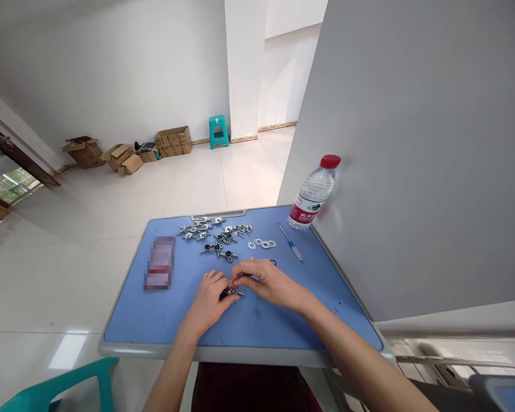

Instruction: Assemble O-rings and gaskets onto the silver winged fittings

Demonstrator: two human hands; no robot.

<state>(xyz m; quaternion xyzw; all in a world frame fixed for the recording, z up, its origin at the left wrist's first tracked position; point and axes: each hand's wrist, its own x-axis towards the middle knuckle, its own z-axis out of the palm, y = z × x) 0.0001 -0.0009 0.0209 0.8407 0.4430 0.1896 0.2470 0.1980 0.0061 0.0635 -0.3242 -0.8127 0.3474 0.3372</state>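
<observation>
Near the front middle of the blue table (133,320), my left hand (206,296) is closed around a small metal fitting (236,292), pressing it low against the tabletop. My right hand (268,281) meets it from the right, thumb and fingers pinched just above the fitting; whatever lies between those fingertips is hidden. Beyond my hands are several metal fittings with black centres (228,255). A pile of silvery metal parts (197,228) lies farther back. To their right are flat oval metal plates (266,244) with holes, and a small dark ring (273,262) sits beside my right hand.
A screwdriver (295,250) lies at the right, near an upright water bottle (311,197) with a red cap. A blurred flat purple item (159,263) is on the left. The grey wall panel (412,171) borders the table's right side. Cardboard boxes (174,142) and a green stool (218,131) stand behind.
</observation>
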